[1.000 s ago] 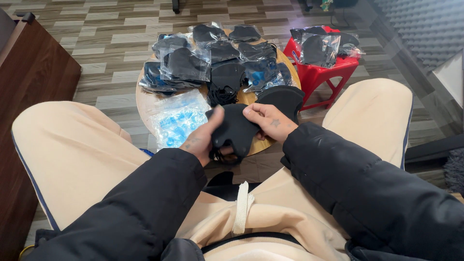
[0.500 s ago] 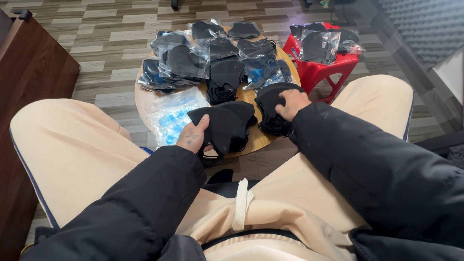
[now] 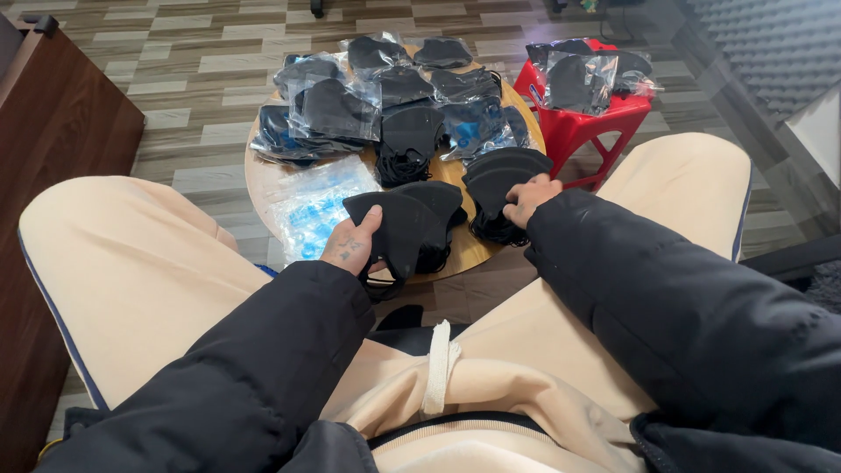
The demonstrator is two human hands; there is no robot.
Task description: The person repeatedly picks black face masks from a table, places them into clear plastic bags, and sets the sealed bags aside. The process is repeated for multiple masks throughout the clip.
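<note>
A round wooden worktop (image 3: 263, 180) carries clear bags of black masks (image 3: 328, 109) along its far side and a clear packet with blue contents (image 3: 317, 210), possibly blue masks, on its near left. Just right stands 1 red plastic stool (image 3: 583, 131) bearing more bagged masks (image 3: 580, 81). A dark wooden cabinet (image 3: 53, 149) lines the left, on striped wood-look floor (image 3: 175, 61).

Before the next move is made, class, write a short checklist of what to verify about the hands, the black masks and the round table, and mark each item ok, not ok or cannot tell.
1. Left hand grips a black mask: ok.
2. Right hand rests on the loose mask stack: ok.
3. Only one mask in the left hand: cannot tell.
4. Stack sits fully on the round table: cannot tell, its loops reach the rim.
5. Clear plastic bags within left reach: ok.
6. Bagged masks are stacked tidily: not ok.
</note>
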